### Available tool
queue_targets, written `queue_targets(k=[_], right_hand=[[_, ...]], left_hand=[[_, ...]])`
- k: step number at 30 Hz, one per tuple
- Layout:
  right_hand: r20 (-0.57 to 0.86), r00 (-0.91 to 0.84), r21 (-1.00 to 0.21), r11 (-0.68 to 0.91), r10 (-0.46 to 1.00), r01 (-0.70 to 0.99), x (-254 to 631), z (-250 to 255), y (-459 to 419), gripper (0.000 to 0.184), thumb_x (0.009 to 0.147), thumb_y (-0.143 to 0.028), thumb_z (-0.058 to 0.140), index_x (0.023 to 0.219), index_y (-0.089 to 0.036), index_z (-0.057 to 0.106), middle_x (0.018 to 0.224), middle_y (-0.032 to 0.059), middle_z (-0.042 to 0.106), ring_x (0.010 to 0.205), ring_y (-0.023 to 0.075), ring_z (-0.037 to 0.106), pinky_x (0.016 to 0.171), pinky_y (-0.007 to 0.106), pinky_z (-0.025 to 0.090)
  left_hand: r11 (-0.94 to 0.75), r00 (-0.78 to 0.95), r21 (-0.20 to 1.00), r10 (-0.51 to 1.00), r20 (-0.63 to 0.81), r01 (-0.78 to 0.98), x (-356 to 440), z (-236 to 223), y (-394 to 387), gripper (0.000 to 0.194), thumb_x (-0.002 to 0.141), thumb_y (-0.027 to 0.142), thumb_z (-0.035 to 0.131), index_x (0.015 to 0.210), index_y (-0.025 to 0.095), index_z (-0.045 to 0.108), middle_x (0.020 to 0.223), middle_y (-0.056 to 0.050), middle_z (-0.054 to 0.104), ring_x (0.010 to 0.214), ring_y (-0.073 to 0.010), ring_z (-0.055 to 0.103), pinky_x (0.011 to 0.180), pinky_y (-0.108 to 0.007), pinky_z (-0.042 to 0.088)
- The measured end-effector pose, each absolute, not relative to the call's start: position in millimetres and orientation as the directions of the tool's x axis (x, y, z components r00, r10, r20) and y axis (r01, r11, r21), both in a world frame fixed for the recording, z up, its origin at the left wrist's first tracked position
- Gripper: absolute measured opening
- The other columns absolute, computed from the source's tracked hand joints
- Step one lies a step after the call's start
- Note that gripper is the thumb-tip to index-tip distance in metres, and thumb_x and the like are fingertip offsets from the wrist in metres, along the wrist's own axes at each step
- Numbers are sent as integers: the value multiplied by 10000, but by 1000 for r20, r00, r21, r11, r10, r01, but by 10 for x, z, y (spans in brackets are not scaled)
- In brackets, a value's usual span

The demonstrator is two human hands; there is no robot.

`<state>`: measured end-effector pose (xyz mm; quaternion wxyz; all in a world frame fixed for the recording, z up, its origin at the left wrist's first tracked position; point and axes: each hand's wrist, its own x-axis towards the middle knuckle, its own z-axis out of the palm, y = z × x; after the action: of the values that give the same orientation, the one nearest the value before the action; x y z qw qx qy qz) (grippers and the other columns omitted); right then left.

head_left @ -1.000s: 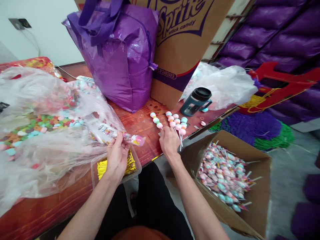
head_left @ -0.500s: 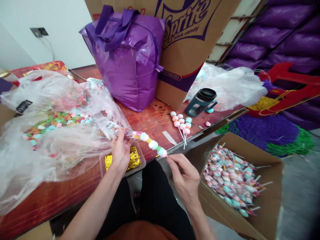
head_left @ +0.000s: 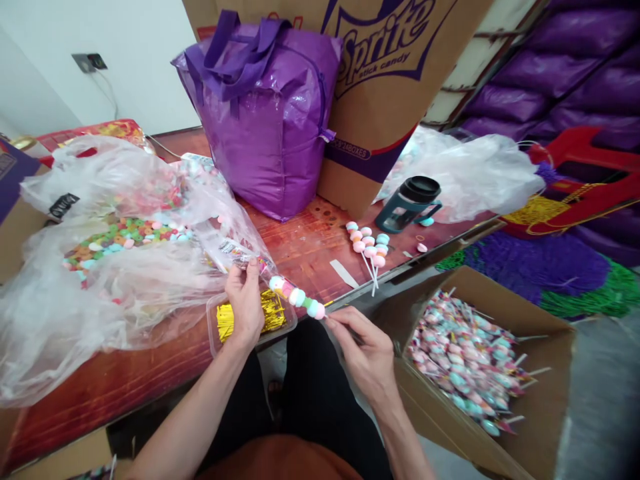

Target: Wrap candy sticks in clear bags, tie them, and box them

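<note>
My left hand (head_left: pixel 245 303) is closed on a narrow clear printed wrapper (head_left: pixel 239 254) at the table's front edge. My right hand (head_left: pixel 364 347) pinches the stick of a candy skewer (head_left: pixel 296 296) of pastel pink, blue and yellow pieces. The skewer's tip sits in the wrapper's mouth. Under my left hand lies a clear plastic tray (head_left: pixel 287 326) of gold twist ties (head_left: pixel 273 312). A few more candy skewers (head_left: pixel 368 249) lie on the red wooden table (head_left: pixel 305 247) beyond my right hand.
A large clear bag of loose coloured candies (head_left: pixel 105 253) covers the table's left. A purple bag (head_left: pixel 270 113), a "Sprite stick candy" carton (head_left: pixel 385 73) and a dark mug (head_left: pixel 407 203) stand behind. An open cardboard box (head_left: pixel 545 387) of wrapped skewers sits on the floor at right.
My right hand picked a skewer off the table and brought it to the wrapper in my left hand. Its candies have now slid further into the wrapper's mouth.
</note>
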<state>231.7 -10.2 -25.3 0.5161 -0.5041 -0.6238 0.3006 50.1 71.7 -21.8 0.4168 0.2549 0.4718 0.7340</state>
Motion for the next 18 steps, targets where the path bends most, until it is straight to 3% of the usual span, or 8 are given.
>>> queue_targets(k=[6, 11, 18], right_hand=[[313, 70, -918, 283, 947, 277, 2141, -295, -94, 130, 933, -207, 634, 831, -205, 715, 757, -2, 650, 691, 133, 605, 645, 248, 456], [330, 133, -893, 263, 935, 367, 2140, -314, -106, 171, 936, -240, 618, 799, -196, 710, 683, -14, 598, 613, 121, 546, 585, 243, 423], [262, 72, -879, 207, 962, 430, 2165, -358, -120, 211, 963, -295, 566, 819, -200, 687, 642, -15, 607, 553, 123, 534, 558, 246, 423]], left_hand=[[-124, -467, 885, 877, -114, -449, 573, -238, 674, 375, 724, 490, 806, 845, 176, 641, 773, 26, 647, 660, -100, 586, 634, -220, 479], [-59, -450, 829, 860, -240, -556, 559, -220, 662, 443, 715, 551, 794, 876, 194, 588, 782, 15, 689, 627, -107, 633, 630, -231, 503], [147, -182, 827, 941, -286, -542, 601, -74, 576, 489, 644, 483, 872, 910, 143, 642, 858, -76, 764, 684, -172, 713, 657, -270, 543]])
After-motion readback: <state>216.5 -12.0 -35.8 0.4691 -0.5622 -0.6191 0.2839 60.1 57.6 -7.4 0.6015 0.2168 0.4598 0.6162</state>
